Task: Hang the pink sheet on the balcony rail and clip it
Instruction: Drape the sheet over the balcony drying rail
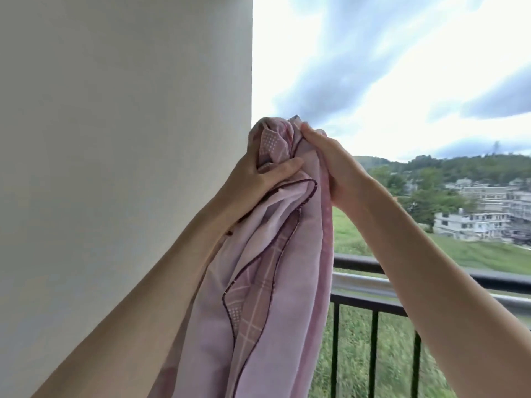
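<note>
Gripping a bunched top of the pale pink cotton sheet with dark piping and checked panels point(270, 282), both hands are raised high in front of the viewer, and the cloth is hanging down between the forearms in long folds, well above the rail and not yet draped on it. The left hand point(258, 173) is curling its fingers and thumb round the gathered fabric from the wall side, while the right hand point(333, 168) is clutching the same bundle from the open side, its fingers wrapped over the top of the wad. Holding it this high is probably a way of letting the length drop free so an edge can be found and spread before it goes over the rail. Just behind the sheet, the black metal balcony rail with upright bars point(356, 262) is running off to the right, with a paler silver bar point(362, 282) lying along it just below the top. A plain white wall point(120, 139) is filling the left side and is crowding the left elbow, which may hamper spreading the cloth that way. No clip is showing. Farther off, green grass, pale low buildings point(474, 214) and wooded hills are lying under a cloudy sky.
</note>
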